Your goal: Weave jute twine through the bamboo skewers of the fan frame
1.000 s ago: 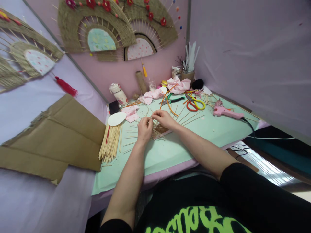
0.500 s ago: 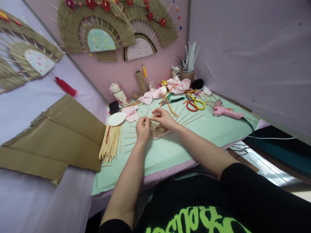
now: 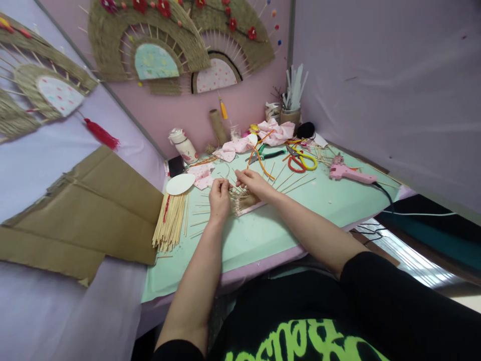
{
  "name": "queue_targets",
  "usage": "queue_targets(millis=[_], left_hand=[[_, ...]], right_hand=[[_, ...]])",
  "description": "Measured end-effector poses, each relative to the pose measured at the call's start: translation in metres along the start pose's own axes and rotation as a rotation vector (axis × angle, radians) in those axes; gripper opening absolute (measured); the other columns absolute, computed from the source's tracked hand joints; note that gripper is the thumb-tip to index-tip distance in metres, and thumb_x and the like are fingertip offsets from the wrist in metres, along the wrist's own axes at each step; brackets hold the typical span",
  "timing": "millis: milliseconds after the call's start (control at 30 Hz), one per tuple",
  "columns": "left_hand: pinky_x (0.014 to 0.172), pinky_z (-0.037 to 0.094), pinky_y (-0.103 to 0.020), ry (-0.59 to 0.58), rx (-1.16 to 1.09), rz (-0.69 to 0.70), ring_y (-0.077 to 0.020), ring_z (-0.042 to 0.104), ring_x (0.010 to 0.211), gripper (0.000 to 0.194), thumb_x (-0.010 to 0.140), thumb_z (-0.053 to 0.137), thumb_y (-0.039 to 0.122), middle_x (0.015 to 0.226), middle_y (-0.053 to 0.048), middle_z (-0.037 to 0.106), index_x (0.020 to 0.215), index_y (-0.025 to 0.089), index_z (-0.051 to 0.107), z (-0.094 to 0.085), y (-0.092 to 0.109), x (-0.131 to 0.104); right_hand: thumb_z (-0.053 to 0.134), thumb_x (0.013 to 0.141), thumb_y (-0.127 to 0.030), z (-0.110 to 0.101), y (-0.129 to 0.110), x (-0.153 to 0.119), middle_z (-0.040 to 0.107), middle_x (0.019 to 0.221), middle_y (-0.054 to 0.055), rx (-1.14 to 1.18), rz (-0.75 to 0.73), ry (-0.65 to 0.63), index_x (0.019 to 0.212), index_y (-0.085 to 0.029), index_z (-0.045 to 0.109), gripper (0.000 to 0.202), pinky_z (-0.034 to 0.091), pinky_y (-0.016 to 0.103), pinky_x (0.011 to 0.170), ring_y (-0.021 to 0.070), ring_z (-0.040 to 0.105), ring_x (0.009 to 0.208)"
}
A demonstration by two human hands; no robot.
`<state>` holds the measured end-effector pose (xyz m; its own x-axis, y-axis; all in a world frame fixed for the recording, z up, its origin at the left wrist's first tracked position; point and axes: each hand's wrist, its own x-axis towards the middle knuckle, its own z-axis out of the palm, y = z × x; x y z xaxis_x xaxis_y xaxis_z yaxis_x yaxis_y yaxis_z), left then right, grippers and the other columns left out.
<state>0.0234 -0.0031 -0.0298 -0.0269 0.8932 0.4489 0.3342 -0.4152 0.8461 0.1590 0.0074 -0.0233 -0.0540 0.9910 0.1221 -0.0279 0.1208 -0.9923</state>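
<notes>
Green mat [image 3: 263, 240], hands [image 3: 236, 188] w/ sticks [image 3: 240, 200]

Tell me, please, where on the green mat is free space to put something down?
The near part of the green mat is bare, between the stick bundle and the glue gun. The far edge is crowded: scissors, pink cloth, loose sticks.

The flat tabletop [image 3: 270, 235] is mint green. The plastic glue gun [image 3: 347, 172] is pink. The scissors with loop handles [image 3: 303, 160] are yellow and red. The bundle of thin wooden sticks [image 3: 170, 220] is pale tan.
</notes>
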Motion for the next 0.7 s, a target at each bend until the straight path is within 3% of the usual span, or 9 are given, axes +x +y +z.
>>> queue_targets(millis=[100,233,400,567,700], left_hand=[[0.065,0.038,-0.023,-0.018,0.039,0.012,-0.0110,0.050,0.066,0.015,0.085,0.046,0.029,0.068,0.001,0.055,0.073,0.019,0.049,0.0007,0.0012,-0.0012],[0.064,0.037,-0.023,-0.036,0.107,0.038,-0.0112,0.049,0.064,0.017,0.085,0.044,0.029,0.067,0.001,0.054,0.073,0.019,0.048,0.0007,0.0026,-0.0028],[0.060,0.033,-0.023,-0.036,0.229,0.076,-0.0113,0.044,0.060,0.016,0.083,0.045,0.026,0.062,0.002,0.048,0.069,0.019,0.046,0.0014,0.0011,-0.0042],[0.062,0.033,-0.024,-0.148,0.286,0.139,-0.0118,0.045,0.063,0.014,0.083,0.044,0.024,0.065,0.001,0.051,0.070,0.019,0.046,0.0048,0.0020,-0.0076],[0.061,0.033,-0.023,-0.195,0.183,0.094,-0.0105,0.044,0.060,0.016,0.084,0.043,0.028,0.063,0.003,0.048,0.071,0.019,0.046,0.0060,0.0036,-0.0088]], right_hand=[[0.039,0.076,-0.069,-0.0016,-0.0007,0.0003,0.048,0.053,-0.001,-0.063,0.003,0.001,0.057,-0.017,0.048,0.056,0.033,0.025,0.056,0.0096,0.043,0.054],[0.041,0.078,-0.064,-0.0009,-0.0024,-0.0034,0.035,0.050,-0.004,-0.180,-0.114,-0.007,0.052,-0.018,0.039,0.053,0.027,0.025,0.053,0.0085,0.033,0.051],[0.057,0.073,-0.045,0.0023,-0.0015,-0.0068,0.037,0.055,-0.006,-0.302,-0.242,-0.034,0.058,-0.018,0.040,0.035,0.027,0.023,0.054,0.0083,0.035,0.055],[0.043,0.081,-0.053,0.0009,0.0020,-0.0043,0.030,0.051,-0.005,-0.290,-0.212,0.062,0.053,-0.019,0.033,0.045,0.024,0.025,0.053,0.0089,0.031,0.053],[0.038,0.084,-0.052,-0.0013,0.0039,-0.0013,0.034,0.051,-0.004,-0.275,-0.221,0.118,0.054,-0.019,0.036,0.045,0.025,0.025,0.054,0.0100,0.033,0.054]])
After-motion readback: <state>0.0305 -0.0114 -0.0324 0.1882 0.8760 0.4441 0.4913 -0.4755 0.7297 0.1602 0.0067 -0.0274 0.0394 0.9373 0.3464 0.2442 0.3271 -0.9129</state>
